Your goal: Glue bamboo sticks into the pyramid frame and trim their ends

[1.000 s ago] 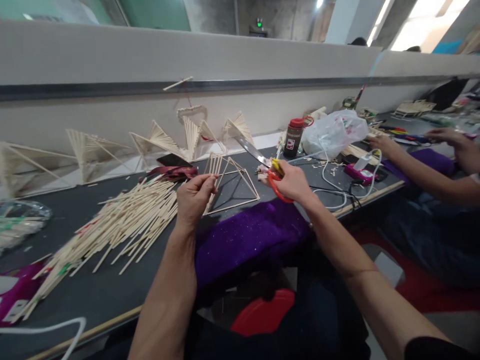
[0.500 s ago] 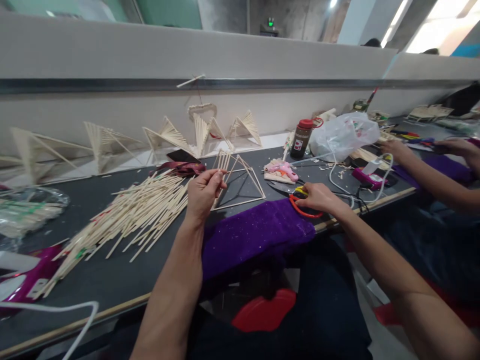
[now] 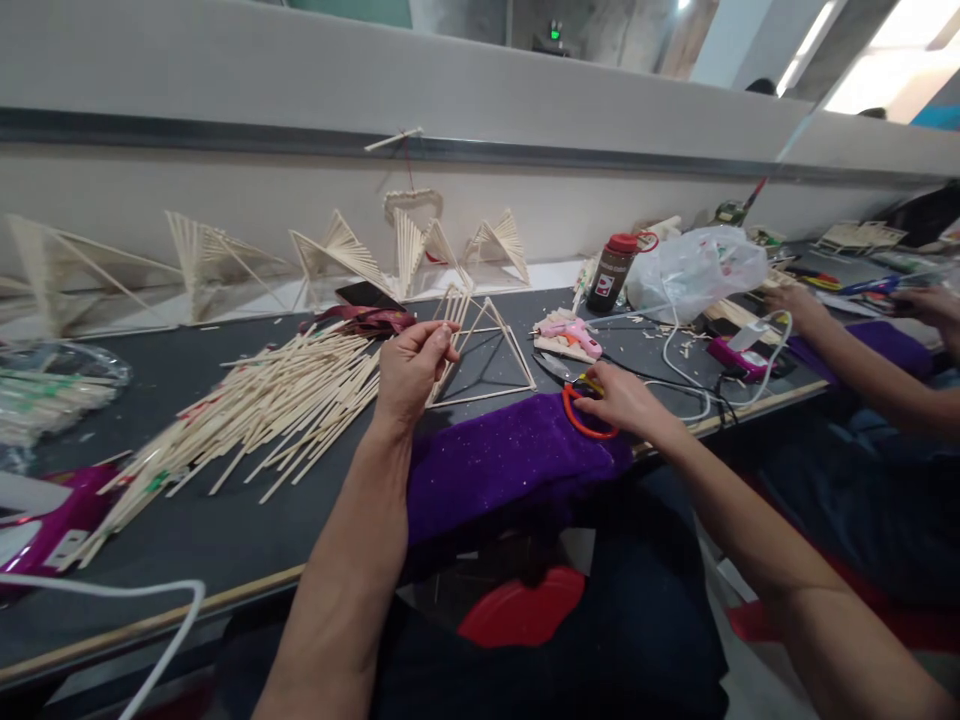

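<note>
My left hand (image 3: 416,362) is closed in a pinch over the table, in front of a stick frame (image 3: 495,392) built of thin wooden sticks in a triangular shape. Whatever sits between its fingertips is too small to make out. To the right, my right hand (image 3: 622,395) grips scissors (image 3: 589,432) by their red and yellow handles. Their grey blades point left and away, just beyond a purple cloth (image 3: 502,460) that covers the table edge. A pink glue gun (image 3: 574,332) lies on wood pieces behind the scissors.
Loose wooden sticks (image 3: 292,400) are heaped left of my left hand. Finished stick fans (image 3: 337,250) line the wall. A dark bottle (image 3: 609,275) with a red lid, a plastic bag (image 3: 694,270) and white cables stand or lie rightward. A co-worker's hand (image 3: 795,300) works farther right.
My right hand has shifted left with the scissors, whose red handle now lies over the purple cloth. My left hand stays pinched by the stick frame. The view has shifted slightly.
</note>
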Motion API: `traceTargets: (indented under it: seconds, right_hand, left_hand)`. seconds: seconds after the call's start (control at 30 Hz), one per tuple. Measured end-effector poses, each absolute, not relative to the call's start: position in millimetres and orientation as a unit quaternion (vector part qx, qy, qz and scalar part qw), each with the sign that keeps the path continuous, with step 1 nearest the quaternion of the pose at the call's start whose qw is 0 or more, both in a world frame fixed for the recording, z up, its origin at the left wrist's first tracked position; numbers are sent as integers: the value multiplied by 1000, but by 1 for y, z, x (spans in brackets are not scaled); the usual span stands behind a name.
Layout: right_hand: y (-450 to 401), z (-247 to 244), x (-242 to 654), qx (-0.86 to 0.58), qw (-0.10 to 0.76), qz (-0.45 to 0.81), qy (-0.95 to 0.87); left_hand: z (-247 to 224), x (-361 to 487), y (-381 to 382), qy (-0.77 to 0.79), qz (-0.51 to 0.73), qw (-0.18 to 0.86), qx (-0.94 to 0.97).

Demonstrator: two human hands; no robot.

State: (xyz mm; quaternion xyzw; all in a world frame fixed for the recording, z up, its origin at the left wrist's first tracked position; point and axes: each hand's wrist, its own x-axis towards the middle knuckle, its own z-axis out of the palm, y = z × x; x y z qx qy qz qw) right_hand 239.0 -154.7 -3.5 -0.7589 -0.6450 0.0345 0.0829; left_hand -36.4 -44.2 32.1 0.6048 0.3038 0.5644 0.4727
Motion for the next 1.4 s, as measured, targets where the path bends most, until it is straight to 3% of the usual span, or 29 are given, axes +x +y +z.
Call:
traceTargets:
  seconds: [0.1,0.17,0.27,0.37,0.5,0.73,1.0,1.4]
  right_hand:
    - [-159,-3,234,-752,22,-12,-658]
    - [-161,5,230,-739,28,-37,-672]
    - [-158,28,217,-684,169,-32,-709]
    - [-143,56,189,-569,338,54,-748]
    - [-113,77,149,-495,445,197,-719]
    - [-87,73,118,-383,487,359,-698]
    - [-54,96,145,-472,610,265,-579]
    - [-1,87,150,-483,608,278,-566]
  left_hand:
    - [34,-36,-46,301,561,490,596]
    - [35,-37,-48,291,551,515,588]
    - [36,-38,-51,261,513,570,587]
    - [34,-38,-54,227,470,612,594]
    - [32,-37,-56,179,457,633,599]
    - [34,-38,-56,185,470,610,611]
    - [43,-56,-54,269,480,568,613]
    - [24,-70,-17,423,532,502,534]
